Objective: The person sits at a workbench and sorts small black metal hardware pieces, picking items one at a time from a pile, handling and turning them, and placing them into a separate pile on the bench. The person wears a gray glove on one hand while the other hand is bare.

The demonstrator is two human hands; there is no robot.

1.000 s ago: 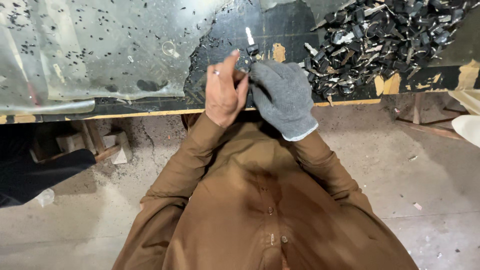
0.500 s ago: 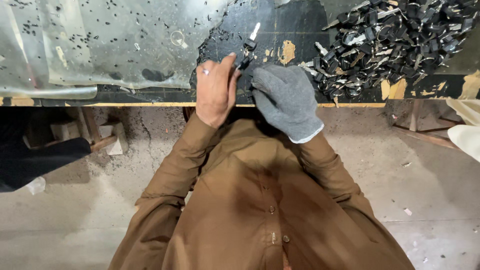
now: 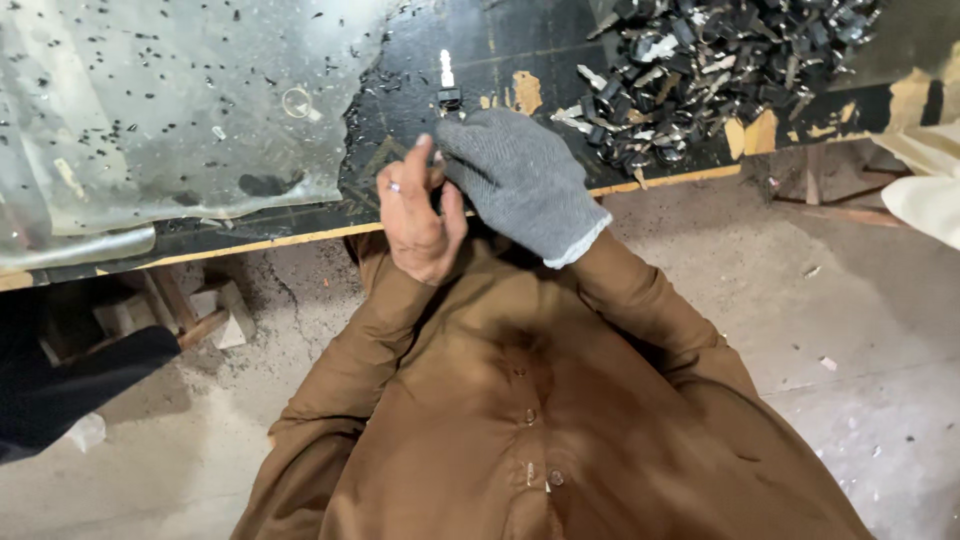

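Observation:
My bare left hand [image 3: 415,215], with a ring on one finger, and my right hand [image 3: 515,175] in a grey knit glove meet at the front edge of a black worktable [image 3: 520,40]. Together they grip a small black part with a pale metal tip [image 3: 447,85] that points away from me over the table. Which hand carries most of the part is hidden by the fingers. My brown sleeves and shirt fill the lower middle of the view.
A heap of small black and silver parts [image 3: 720,60] lies at the table's back right. A crumpled clear plastic sheet [image 3: 170,110] strewn with dark bits covers the left. Wood blocks [image 3: 215,305] sit on the concrete floor; a pale cloth [image 3: 925,190] is at the right edge.
Both hands have stayed together on the small part. My head has shifted, so the table and hands sit slightly differently in view.

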